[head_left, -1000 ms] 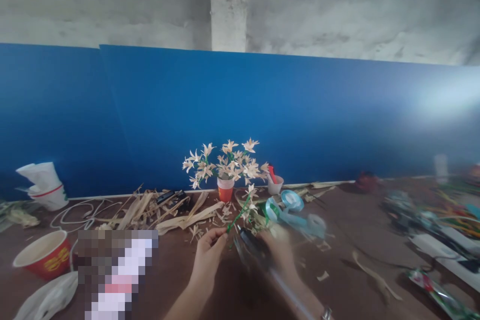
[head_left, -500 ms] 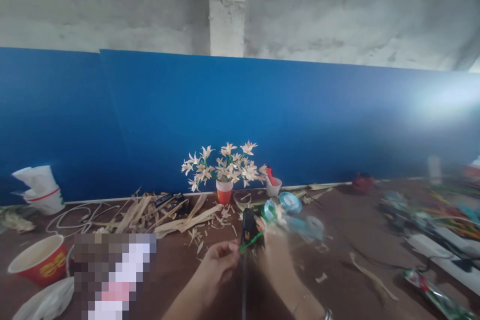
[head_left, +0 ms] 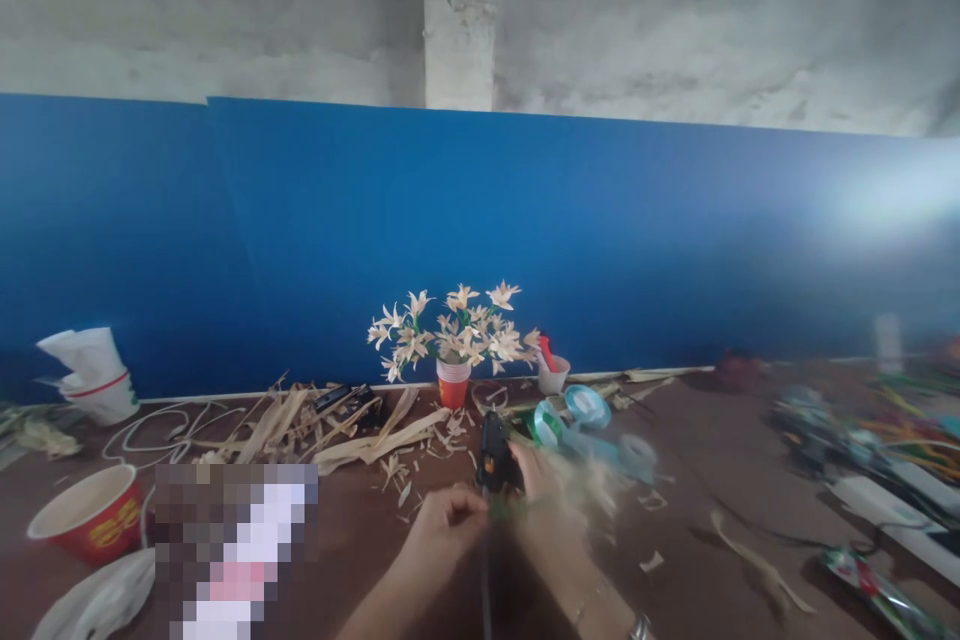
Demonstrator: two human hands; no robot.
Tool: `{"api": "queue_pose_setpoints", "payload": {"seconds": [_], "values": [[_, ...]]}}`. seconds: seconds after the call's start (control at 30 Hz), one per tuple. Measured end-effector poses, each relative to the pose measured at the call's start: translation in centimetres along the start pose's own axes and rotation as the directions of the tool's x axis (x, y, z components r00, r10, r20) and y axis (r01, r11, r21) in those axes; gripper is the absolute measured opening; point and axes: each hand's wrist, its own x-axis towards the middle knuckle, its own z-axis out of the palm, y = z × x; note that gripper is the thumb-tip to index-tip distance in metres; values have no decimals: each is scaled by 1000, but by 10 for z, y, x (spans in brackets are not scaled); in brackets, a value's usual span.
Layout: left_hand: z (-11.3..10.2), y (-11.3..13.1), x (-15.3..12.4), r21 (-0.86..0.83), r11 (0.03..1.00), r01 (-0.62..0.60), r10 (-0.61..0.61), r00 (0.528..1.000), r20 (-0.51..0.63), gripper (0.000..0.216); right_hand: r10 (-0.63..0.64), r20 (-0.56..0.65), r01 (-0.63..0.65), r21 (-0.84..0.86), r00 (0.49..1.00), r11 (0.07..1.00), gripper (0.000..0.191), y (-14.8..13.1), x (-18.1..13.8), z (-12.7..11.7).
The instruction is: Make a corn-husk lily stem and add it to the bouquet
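Near the table's middle, my left hand (head_left: 448,527) pinches the end of a thin green flower stem (head_left: 504,508). Fingers closed, my right hand (head_left: 546,510) grips the same stem farther along, though motion smears the detail. Beyond the right hand, a pale flower head (head_left: 596,488) shows only as a blur. A black device (head_left: 492,450) lies just past my fingertips, with a grey cord running from it toward me between the forearms. Behind it, an arrangement of pale dried-leaf flowers (head_left: 465,330) stands in stacked red and white paper cups (head_left: 453,388).
Dried husk strips (head_left: 281,425) and scraps litter the left. Ribbon rolls (head_left: 589,407) lie right of centre, near a white cup (head_left: 553,378) with a red-handled tool. A red paper bowl (head_left: 90,515) sits at left. A blue panel (head_left: 480,200) closes off the back.
The flower head has swung to the right and toward me, and the green stem has dropped lower. My right hand has shifted slightly, and the view has turned a little left.
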Motion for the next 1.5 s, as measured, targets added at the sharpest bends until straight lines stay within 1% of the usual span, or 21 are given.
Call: {"api": "queue_pose_setpoints", "payload": {"seconds": [0.03, 0.1, 0.27, 0.33, 0.43, 0.6, 0.7, 0.83, 0.93, 1.0, 1.13, 1.23, 1.37, 1.5], "values": [[1, -1, 0, 50, 997, -65, 66, 998, -18, 16, 4, 8, -4, 20, 1000, 1000, 48, 1, -1, 1], [2, -1, 0, 123, 984, -128, 134, 990, -34, 10, 8, 20, -9, 41, 1000, 999, 49, 1, -2, 3], [2, 4, -3, 210, 971, -118, 127, 991, -30, 9, 39, -14, -39, 26, 999, 999, 47, 3, -8, 6], [0, 2, -1, 193, 972, -133, 140, 990, -25, 9, 45, -4, -45, 41, 999, 998, 48, 3, -8, 6], [0, 1, 1, 117, 983, -139, 142, 990, -13, 12, 62, 34, -64, 74, 998, 995, 53, 2, -7, 6], [1, 3, 0, 39, 996, -79, 80, 996, -27, 18, 63, 25, -64, 82, 998, 995, 54, 1, -7, 7], [1, 2, 0, -2, 999, -39, 39, 999, -27, 24, 80, 40, -83, 83, 996, 993, 54, 2, -9, 9], [1, 4, -1, -42, 999, -6, 6, 1000, -17, 32, 64, 22, -66, 89, 998, 994, 52, 3, -11, 10], [4, 8, -5, -97, 995, 4, -7, 1000, -28, 31, 65, 51, -69, 85, 997, 994, 51, 5, -11, 10], [5, 9, -7, -151, 988, 36, -43, 998, -45, 30, 49, 67, -55, 88, 997, 995, 52, 6, -11, 10], [6, 9, -8, -199, 976, 86, -101, 993, -68, 33, 36, 44, -38, 48, 998, 998, 54, 5, -10, 9], [5, 11, -7, -210, 972, 109, -123, 991, -56, 35, 52, 38, -52, 21, 998, 998, 56, 1, -7, 6], [5, 15, -8, -171, 973, 158, -156, 987, 21, 37, 89, 72, -88, -8, 993, 996, 58, -4, -4, 1], [4, 8, -4, -76, 975, 208, -205, 977, 55, 40, 37, 60, -37, -5, 997, 999, 56, -4, -5, 2]]}}
